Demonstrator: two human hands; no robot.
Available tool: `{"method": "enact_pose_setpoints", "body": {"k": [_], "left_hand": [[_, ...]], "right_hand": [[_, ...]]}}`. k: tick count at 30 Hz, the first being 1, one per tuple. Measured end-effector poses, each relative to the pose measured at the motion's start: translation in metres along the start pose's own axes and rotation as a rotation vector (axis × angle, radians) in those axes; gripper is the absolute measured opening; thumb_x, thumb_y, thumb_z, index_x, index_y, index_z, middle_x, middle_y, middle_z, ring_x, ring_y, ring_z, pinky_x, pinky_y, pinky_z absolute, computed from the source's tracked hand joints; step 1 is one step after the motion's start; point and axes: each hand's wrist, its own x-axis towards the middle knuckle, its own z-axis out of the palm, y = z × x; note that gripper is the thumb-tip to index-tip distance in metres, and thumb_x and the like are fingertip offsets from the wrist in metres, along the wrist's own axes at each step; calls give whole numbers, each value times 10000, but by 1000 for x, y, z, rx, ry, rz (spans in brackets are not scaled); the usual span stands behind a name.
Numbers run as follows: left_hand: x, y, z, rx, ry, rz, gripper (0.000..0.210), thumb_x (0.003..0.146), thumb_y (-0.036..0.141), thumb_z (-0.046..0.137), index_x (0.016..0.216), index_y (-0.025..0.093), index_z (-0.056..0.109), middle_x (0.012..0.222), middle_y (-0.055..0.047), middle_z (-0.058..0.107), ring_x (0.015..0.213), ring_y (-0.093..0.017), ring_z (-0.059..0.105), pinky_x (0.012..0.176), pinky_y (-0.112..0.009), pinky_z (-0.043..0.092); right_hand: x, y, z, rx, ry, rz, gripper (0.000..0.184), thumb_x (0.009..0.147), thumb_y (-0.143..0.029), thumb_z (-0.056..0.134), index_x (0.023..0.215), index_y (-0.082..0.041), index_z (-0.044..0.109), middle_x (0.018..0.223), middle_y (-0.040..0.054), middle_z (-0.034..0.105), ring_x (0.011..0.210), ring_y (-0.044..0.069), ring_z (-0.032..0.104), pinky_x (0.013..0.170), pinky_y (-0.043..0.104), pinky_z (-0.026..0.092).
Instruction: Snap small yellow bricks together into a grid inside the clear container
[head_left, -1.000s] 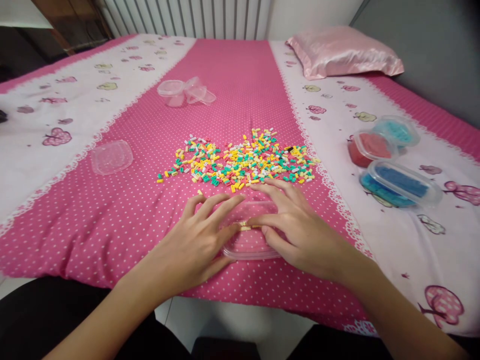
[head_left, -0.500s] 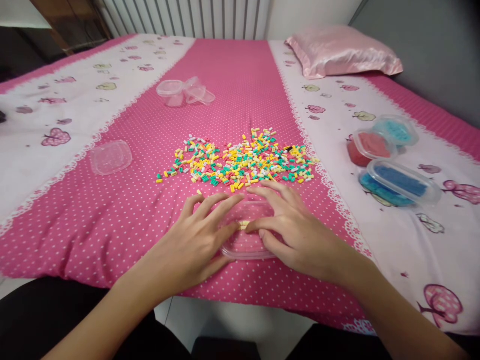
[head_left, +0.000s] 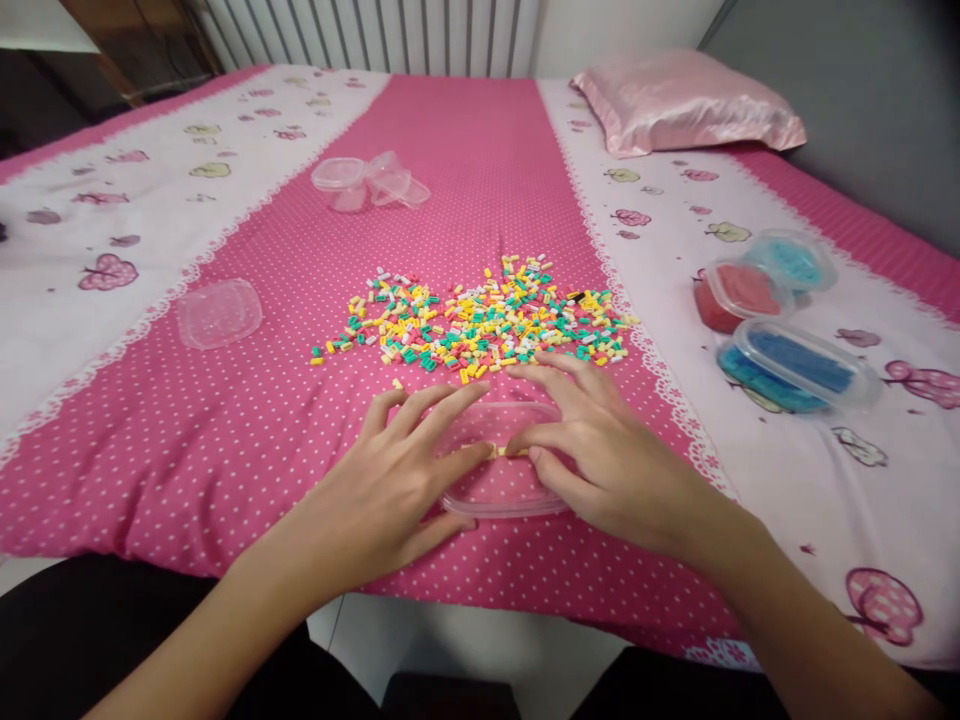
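A clear plastic container [head_left: 510, 505] lies at the bed's near edge between my hands. In it are small pale-yellow building bricks [head_left: 501, 451], partly covered by my fingers. My left hand [head_left: 409, 475] spreads over the container's left side, a fingertip touching the bricks and the thumb low by the rim. From the right, my right hand [head_left: 600, 455] reaches in with thumb and forefinger pinched at the right end of the bricks; its other fingers stretch forward. Just beyond lies a loose pile of small coloured bricks [head_left: 480, 320], yellow, green, white and red.
On the left lies a clear lid [head_left: 220, 314]. Farther back are clear containers [head_left: 339, 175]. At right stand a tub of blue bricks [head_left: 799, 365], a red one [head_left: 739, 295] and a turquoise one [head_left: 791, 262]. A pink pillow [head_left: 686, 105] rests at the back right.
My right hand has shifted slightly right and forward, its fingertips farther from my left hand's. More of the pale-yellow bricks' line now shows between them. The left hand has barely moved.
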Motion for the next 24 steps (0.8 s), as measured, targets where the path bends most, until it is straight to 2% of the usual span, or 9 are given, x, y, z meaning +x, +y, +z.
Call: {"method": "enact_pose_setpoints", "body": {"k": [8, 17, 24], "left_hand": [[0, 0, 4, 5, 6, 4, 409, 930, 413, 648, 1294, 227, 630, 1623, -167, 338, 1394, -411, 398, 1043, -640, 377], [-1, -1, 2, 16, 5, 10, 408, 934, 411, 643, 1297, 227, 618, 1624, -163, 334, 1411, -401, 379, 1035, -641, 390], [-1, -1, 1, 23, -4, 8, 370, 950, 407, 618, 1269, 219, 620, 1642, -158, 303, 1419, -394, 368, 1032, -638, 383]], "right_hand": [[1, -1, 0, -11, 26, -15, 290, 932, -174, 504, 931, -240, 786, 1526, 82, 469, 1482, 331, 272, 1215, 613, 254], [0, -1, 0, -4, 4, 0, 308, 949, -192, 471, 952, -237, 775, 1541, 84, 438, 1491, 299, 242, 1241, 545, 211], [-1, 0, -2, -36, 5, 12, 315, 963, -195, 448, 862, -214, 745, 1515, 87, 465, 1486, 306, 256, 1240, 542, 206]]}}
